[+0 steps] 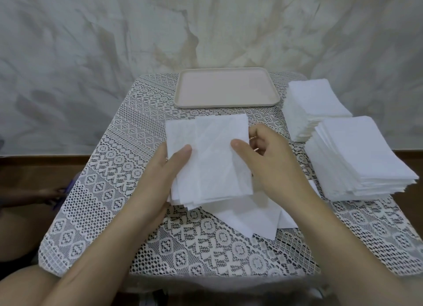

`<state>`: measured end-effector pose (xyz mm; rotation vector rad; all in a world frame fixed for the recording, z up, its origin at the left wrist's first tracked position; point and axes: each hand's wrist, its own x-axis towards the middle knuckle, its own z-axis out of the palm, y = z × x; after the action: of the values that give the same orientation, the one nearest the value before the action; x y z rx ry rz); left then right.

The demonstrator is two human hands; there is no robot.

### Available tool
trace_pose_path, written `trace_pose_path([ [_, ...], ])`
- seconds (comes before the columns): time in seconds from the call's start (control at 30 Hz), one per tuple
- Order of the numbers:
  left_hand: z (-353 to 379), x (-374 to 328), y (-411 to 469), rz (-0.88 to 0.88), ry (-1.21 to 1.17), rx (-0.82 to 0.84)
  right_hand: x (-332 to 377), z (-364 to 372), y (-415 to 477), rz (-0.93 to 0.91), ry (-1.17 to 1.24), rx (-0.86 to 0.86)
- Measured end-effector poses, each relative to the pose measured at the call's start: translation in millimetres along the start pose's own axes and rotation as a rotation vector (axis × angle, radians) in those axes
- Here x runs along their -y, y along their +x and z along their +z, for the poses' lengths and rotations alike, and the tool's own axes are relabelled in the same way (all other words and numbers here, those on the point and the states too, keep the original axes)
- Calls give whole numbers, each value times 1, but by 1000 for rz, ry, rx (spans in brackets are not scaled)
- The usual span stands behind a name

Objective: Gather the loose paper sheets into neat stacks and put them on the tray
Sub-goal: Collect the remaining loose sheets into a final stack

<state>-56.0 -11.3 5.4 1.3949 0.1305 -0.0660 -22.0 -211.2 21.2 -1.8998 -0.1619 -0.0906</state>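
Observation:
A bundle of white paper sheets [210, 159] is held above the middle of the table, its edges uneven. My left hand [167, 168] grips its left side, thumb on top. My right hand [267, 159] pinches its right edge, thumb on the top sheet. Several loose sheets [247, 218] lie flat on the cloth under and in front of the bundle. The pale pink tray [183, 95] sits at the far middle of the table with nothing on it.
Two thick stacks of white sheets stand on the right: a far stack [315, 99] and a nearer stack [361, 157]. A lace cloth [109, 191] covers the small table. A crumpled sheet backdrop hangs behind. Someone's foot [52, 194] shows at the left.

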Motion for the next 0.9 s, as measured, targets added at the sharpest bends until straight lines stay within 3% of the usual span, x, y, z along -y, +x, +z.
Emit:
trace_pose_path([
  [0.17, 6, 1, -1, 5, 10, -13, -6, 8, -10, 1, -135, 88],
  [0.5, 19, 2, -2, 22, -37, -63, -3, 19, -14, 132, 131, 255],
  [0.67, 14, -1, -1, 49, -273, -133, -2, 15, -17, 336, 559, 431],
  [0.8, -7, 2, 3, 94, -263, -69, -9, 17, -12, 291, 573, 329],
  [0.9, -25, -5, 6, 159, 30, -23, -6, 0, -4, 134, 337, 237],
])
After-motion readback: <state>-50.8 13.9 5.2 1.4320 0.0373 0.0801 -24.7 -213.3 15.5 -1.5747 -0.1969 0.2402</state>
